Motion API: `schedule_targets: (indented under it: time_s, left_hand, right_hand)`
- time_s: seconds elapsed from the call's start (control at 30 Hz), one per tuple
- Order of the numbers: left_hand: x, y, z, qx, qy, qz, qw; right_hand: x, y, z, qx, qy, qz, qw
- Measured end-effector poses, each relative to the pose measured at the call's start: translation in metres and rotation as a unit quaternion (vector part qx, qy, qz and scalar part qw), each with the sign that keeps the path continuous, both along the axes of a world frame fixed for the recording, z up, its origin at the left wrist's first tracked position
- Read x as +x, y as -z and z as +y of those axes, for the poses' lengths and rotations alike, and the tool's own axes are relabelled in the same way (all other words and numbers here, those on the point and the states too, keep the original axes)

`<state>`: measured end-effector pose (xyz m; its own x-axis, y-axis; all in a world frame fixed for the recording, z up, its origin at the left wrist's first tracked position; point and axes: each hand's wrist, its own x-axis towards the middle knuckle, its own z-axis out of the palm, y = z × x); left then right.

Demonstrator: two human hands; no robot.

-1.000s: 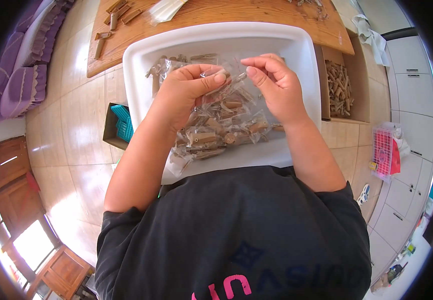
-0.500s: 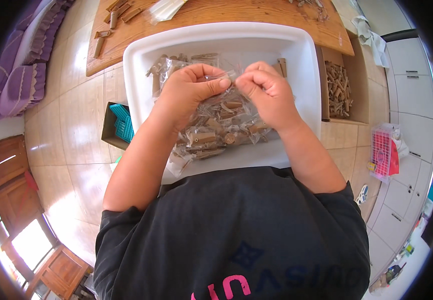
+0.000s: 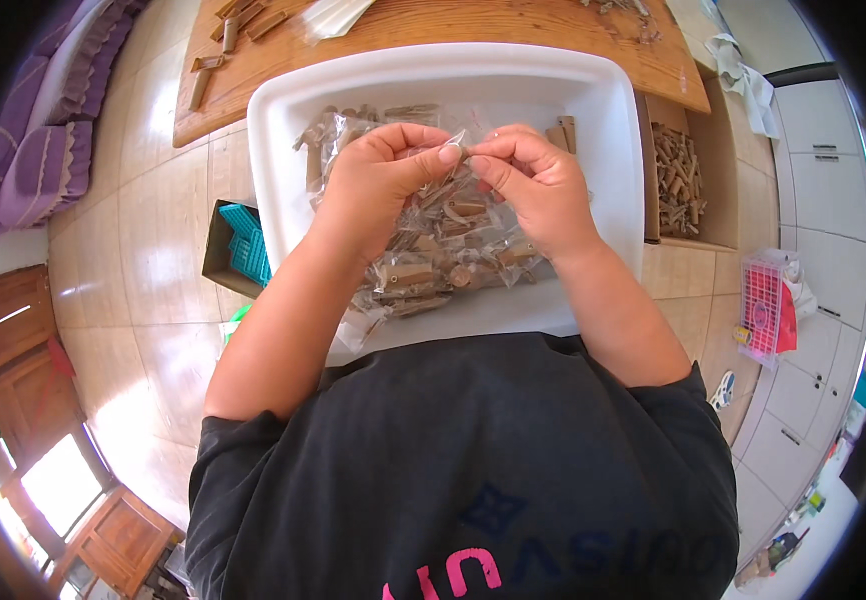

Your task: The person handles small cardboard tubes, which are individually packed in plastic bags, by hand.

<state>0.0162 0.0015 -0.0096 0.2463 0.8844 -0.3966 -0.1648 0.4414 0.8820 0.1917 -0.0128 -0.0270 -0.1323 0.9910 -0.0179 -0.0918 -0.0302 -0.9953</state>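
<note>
Both my hands meet over a white plastic tub. My left hand pinches the edge of a clear plastic bag between thumb and forefinger. Right beside it, my right hand is closed in a pinch on the same edge. How much of this bag hangs below is hard to tell, since it blends with the pile underneath. Below lie several clear bags of small brown tube-like pieces, heaped in the tub. A couple of loose brown pieces rest near the tub's right inner side.
Beyond the tub is a wooden table with brown pieces and flat clear bags. At right stands a cardboard box of brown pieces. A small box with teal baskets sits left of the tub.
The bag edge between my fingertips now stands bunched up slightly higher. My hands have barely shifted and still pinch close together.
</note>
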Motion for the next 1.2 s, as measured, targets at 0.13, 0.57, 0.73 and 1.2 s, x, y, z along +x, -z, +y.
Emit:
schedule_targets:
  time_s: [0.13, 0.57, 0.73, 1.2]
  left_hand:
    - [0.005, 0.001, -0.002, 0.004, -0.033, -0.037, 0.999]
    - [0.003, 0.005, 0.000, 0.023, 0.000, -0.013, 1.000]
    - [0.006, 0.005, -0.002, 0.061, -0.003, 0.037, 0.997]
    - [0.018, 0.005, -0.020, 0.175, 0.040, 0.110, 0.978]
  right_hand:
    - [-0.008, -0.004, 0.000, -0.003, 0.000, 0.074, 0.997]
    - [0.006, -0.002, 0.005, 0.077, -0.078, -0.077, 0.991]
    - [0.005, 0.000, 0.013, 0.322, 0.124, -0.263, 0.901]
    - [-0.003, 0.010, 0.015, 0.262, 0.144, -0.252, 0.921]
